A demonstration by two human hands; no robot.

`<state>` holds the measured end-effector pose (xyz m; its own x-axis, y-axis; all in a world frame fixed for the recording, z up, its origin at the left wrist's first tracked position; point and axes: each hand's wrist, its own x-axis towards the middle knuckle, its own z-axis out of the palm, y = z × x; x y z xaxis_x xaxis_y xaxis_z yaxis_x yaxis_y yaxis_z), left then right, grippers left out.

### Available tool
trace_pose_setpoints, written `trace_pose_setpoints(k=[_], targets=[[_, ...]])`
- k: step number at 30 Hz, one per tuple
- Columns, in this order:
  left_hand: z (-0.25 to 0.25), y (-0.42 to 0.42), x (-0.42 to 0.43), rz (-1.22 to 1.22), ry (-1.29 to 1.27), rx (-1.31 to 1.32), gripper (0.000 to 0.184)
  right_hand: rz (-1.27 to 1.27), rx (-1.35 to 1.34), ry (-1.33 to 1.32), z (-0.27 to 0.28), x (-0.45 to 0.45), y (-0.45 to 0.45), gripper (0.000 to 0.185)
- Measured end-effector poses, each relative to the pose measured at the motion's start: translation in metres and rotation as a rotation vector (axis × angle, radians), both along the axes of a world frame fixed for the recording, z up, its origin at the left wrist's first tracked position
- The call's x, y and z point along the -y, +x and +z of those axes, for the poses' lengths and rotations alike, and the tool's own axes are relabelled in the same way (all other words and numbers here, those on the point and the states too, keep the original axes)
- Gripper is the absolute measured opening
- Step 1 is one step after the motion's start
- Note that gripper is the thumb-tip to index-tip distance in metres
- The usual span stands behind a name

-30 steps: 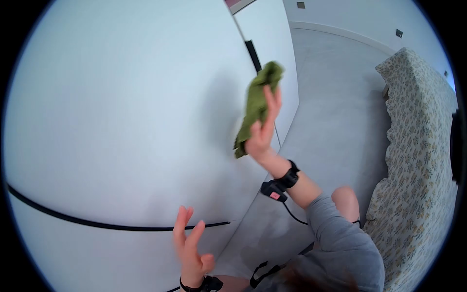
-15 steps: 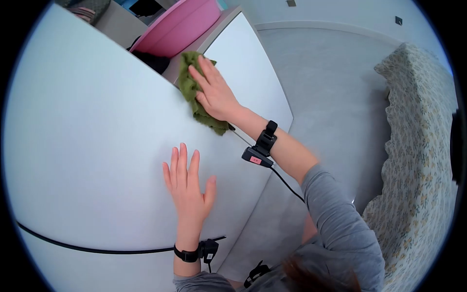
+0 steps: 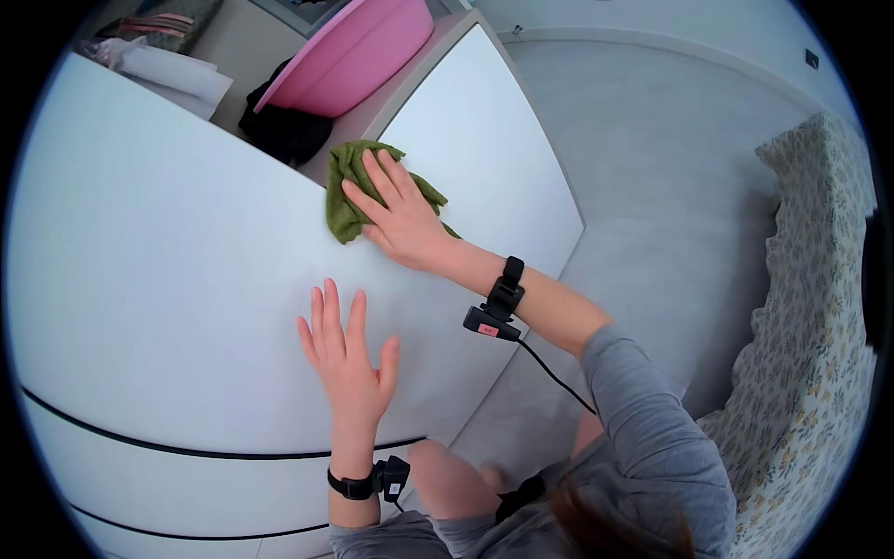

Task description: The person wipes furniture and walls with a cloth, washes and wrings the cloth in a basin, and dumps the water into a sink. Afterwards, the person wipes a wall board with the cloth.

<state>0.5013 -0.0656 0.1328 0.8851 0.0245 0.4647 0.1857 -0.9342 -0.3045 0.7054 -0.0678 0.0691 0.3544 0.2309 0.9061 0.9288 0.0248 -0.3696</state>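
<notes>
A crumpled green cloth (image 3: 345, 212) lies at the edge of a white panel (image 3: 177, 270), where it meets a grey-framed opening. My right hand (image 3: 402, 216) presses on the cloth with its fingers stretched out and spread, not wrapped round it. Part of the cloth is hidden beneath the palm. My left hand (image 3: 349, 368) is open, fingers apart and pointing away from me, over the white panel. Nothing is in it, and I cannot tell whether it touches the surface.
A pink basin (image 3: 358, 61) leans in the opening beside a dark cloth or bag (image 3: 284, 130). White paper-like items (image 3: 177, 74) lie further left. To the right stands something draped in a floral cover (image 3: 801, 307), across the grey floor (image 3: 643, 168). A cable hangs from my right wrist strap.
My right hand and the green cloth have moved toward me and slightly left along the panel edge. My left hand has shifted a little left. The view has moved, showing more of the opening.
</notes>
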Motion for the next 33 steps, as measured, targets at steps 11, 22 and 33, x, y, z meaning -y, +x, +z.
trace_pose_setpoints(k=[11, 22, 33], targets=[[-0.003, 0.027, -0.009, -0.059, -0.095, 0.111, 0.048, -0.003, -0.078, -0.055, 0.007, 0.011, 0.013, 0.062], [-0.042, 0.013, -0.023, 0.107, 0.073, -0.098, 0.041, -0.066, -0.215, 0.396, -0.015, -0.02, 0.057, 0.056], [-0.031, 0.016, -0.017, 0.052, -0.021, -0.071, 0.042, -0.156, -1.169, 0.478, -0.209, -0.008, 0.049, 0.051]])
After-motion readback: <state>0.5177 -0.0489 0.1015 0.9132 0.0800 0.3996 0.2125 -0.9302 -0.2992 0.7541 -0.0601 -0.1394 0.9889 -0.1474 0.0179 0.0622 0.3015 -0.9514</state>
